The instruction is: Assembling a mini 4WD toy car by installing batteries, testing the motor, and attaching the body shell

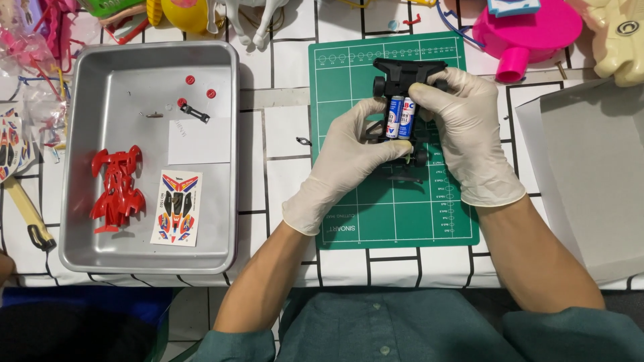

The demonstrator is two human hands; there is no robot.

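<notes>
A black toy car chassis (401,75) with small black wheels is held over the green cutting mat (376,201). Two blue and white batteries (400,118) lie side by side in its middle. My left hand (349,157), in a white glove, grips the chassis from the left side. On the right, my gloved right hand (463,127) holds it, fingers pressed against the batteries. A small black part (404,178) lies on the mat just below the chassis.
A metal tray (87,248) at the left holds a red car body shell (118,186), a sticker sheet (177,207), white paper, small red wheels (199,88) and a black piece. A pink toy (530,30) and a grey sheet (590,161) sit at the right.
</notes>
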